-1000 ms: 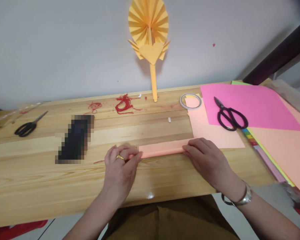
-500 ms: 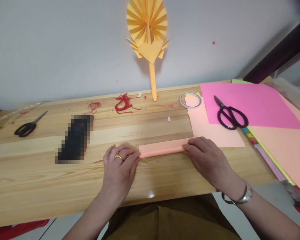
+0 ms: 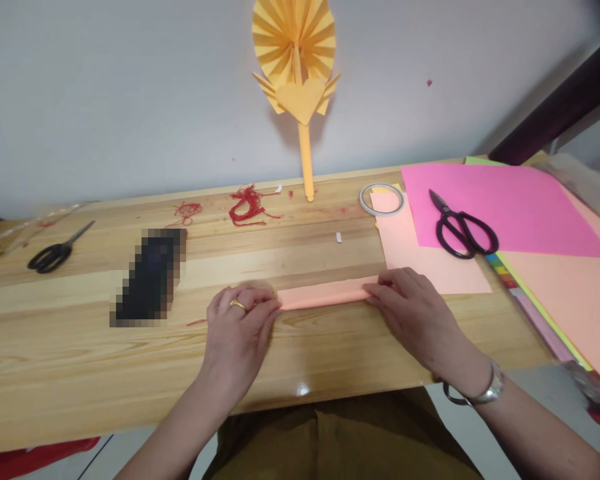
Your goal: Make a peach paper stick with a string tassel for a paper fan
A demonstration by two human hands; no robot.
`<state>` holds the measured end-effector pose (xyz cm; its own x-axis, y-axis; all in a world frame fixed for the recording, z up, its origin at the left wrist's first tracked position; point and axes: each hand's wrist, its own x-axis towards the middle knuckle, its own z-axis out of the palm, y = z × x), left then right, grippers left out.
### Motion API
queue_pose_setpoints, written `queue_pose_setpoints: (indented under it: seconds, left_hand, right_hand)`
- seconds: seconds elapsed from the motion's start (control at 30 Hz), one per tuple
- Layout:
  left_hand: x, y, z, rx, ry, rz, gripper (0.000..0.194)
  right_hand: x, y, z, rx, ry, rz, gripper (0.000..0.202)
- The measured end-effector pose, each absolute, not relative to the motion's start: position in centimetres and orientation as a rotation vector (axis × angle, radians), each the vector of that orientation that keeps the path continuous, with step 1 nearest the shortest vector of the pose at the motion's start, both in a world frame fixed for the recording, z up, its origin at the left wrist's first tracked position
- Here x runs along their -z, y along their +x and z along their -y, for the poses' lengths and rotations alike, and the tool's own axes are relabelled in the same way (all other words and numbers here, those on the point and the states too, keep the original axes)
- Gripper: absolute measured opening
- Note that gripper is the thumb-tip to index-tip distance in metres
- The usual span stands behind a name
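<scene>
A narrow strip of peach paper [image 3: 325, 294], rolled along its near edge, lies on the wooden table between my hands. My left hand [image 3: 243, 327] pinches its left end, with a gold ring on one finger. At the other end my right hand [image 3: 413, 317] has its thumb and fingers closed on the roll. The fingertips hide both ends of the paper. Just beyond my right hand lies a flat peach sheet [image 3: 430, 267], with a roll of white tape [image 3: 361, 200] at its far left corner.
Black-handled scissors [image 3: 463, 230] rest on a pink sheet [image 3: 520, 207] at right, near more coloured paper. A yellow paper fan [image 3: 295, 47] leans on the wall. Red thread [image 3: 247, 205], a blurred-out dark object [image 3: 150, 277] and smaller scissors [image 3: 55, 253] lie leftward.
The flat part of the peach strip has become narrower as both hands rolled it slightly away from me. The other things on the table stay in place.
</scene>
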<state>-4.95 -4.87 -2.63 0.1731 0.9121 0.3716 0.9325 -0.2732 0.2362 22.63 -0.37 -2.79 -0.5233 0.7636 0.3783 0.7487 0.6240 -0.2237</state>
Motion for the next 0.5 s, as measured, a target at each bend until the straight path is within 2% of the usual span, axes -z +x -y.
queue_pose_setpoints:
  seconds: [0.33,0.5]
  left_hand:
    - [2.4,-4.4,4.2,0.652,-2.373,1.994,0.019]
    - [2.4,-4.1,3.7,0.684,-2.337,2.039,0.021]
  right_hand:
    - [2.6,22.6,-0.3,-0.097,-1.233,2.464,0.014]
    - [2.6,22.2,-0.5,-0.013,-1.275,2.439,0.013]
